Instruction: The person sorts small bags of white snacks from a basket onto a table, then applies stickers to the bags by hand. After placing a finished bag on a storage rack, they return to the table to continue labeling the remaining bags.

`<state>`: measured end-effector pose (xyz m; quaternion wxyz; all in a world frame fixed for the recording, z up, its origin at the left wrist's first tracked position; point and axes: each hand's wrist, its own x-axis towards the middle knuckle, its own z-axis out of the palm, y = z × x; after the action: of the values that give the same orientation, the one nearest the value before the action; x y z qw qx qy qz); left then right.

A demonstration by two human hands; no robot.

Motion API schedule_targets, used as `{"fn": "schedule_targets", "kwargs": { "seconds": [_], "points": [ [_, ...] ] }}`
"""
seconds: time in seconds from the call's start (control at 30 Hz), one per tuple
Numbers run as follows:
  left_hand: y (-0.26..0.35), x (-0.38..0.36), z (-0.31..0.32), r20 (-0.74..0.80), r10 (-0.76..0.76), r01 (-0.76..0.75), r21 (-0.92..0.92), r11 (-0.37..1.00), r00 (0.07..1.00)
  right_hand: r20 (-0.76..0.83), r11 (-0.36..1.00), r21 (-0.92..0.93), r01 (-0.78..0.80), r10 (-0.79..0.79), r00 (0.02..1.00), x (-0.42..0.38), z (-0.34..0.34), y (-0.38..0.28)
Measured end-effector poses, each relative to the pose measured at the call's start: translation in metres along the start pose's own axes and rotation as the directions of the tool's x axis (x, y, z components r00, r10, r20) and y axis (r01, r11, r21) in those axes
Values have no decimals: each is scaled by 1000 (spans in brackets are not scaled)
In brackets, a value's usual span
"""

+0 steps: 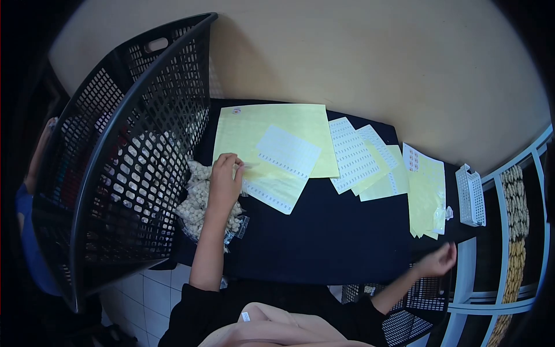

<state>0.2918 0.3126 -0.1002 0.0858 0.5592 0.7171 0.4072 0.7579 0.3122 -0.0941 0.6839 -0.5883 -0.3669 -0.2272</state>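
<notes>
- The left hand (228,166) has its thumb and fingertips drawn together, pinching what looks like a thin clear piece (251,166) over the printed sheets.
- Beside that wrist, on the left of the counter (324,243), lies a heap of small pale pieces (199,196) in clear bags.
- Under and just right of the fingers, a white label sheet (289,149) overlaps a large yellow sheet (277,118).
- The right hand (439,261) is at the near right edge, curled and blurred; I cannot tell whether it holds anything. The label strips (426,185) are nearest to it, with a small white basket (471,196) beyond.
- The step in hand looks like fine handling of the clear piece; the next move calls for a light, steady pinch, clear of the loose sheets.
- Far left, past the tall black basket (87,231), another person's arm (39,151) shows.
</notes>
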Motion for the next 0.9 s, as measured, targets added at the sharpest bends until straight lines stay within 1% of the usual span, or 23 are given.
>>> {"fn": "schedule_targets", "kwargs": {
  "seconds": [0.03,0.07,0.1,0.13,0.17,0.2,0.23,0.27,0.3,0.33,0.4,0.43,0.5,0.53,0.6,0.63,0.7,0.73,0.8,0.9],
  "points": [
    [9,-1,-4,-102,143,-139,44,989,984,77,982,173,-73,61,995,-12,23,-33],
    [20,-1,-8,-195,288,-272,103,957,938,225,950,272,-155,94,970,-28,41,-49],
    [30,-2,-9,-199,290,-274,105,956,936,382,917,305,-259,131,915,-47,59,-85],
    [42,-6,-9,-173,219,-239,-108,965,960,606,805,366,-466,173,776,-66,73,-118],
    [51,-10,-5,-131,152,-187,-316,930,980,739,807,405,-430,-13,673,-85,86,-138],
    [52,-15,3,-56,70,-88,-445,891,996,889,785,339,-518,-87,450,-102,91,-159],
    [53,-20,12,-14,30,-32,-537,843,999,941,658,332,-676,-183,285,-125,101,-169],
    [53,-23,22,29,-6,23,-622,783,1000,964,422,228,-877,-223,144,-146,106,-178],
    [49,-25,33,21,13,3,-645,764,1000,954,425,243,-872,-267,136,-162,109,-184],
    [45,-28,42,37,8,20,-689,724,999,960,449,225,-865,-256,117,-173,108,-189],
    [37,-34,53,75,-26,73,-741,667,997,966,478,220,-850,-229,122,-192,109,-184],
    [34,-34,56,81,-31,81,-740,668,996,968,479,212,-852,-224,116,-195,107,-181],
    [31,-36,62,110,-22,104,-825,555,994,971,445,167,-880,-228,70,-199,104,-174],
    [30,-37,63,113,-29,110,-826,552,993,972,449,160,-879,-225,63,-199,102,-172],
    [26,-37,63,170,13,127,-785,607,985,981,422,125,-898,-190,47,-200,102,-175],
    [26,-37,62,168,9,128,-783,608,986,980,421,123,-899,-192,44,-199,102,-178],
    [27,-37,61,114,8,81,-750,657,993,983,456,160,-875,-158,98,-196,100,-184],
    [29,-37,60,116,5,85,-748,658,993,983,455,157,-876,-156,95,-196,100,-184],
    [35,-36,57,-6,53,-43,-681,731,999,961,558,253,-790,-240,138,-191,101,-181],
    [38,-33,53,-32,58,-65,-644,763,998,965,588,253,-768,-208,159,-181,101,-184]
  ]
}}
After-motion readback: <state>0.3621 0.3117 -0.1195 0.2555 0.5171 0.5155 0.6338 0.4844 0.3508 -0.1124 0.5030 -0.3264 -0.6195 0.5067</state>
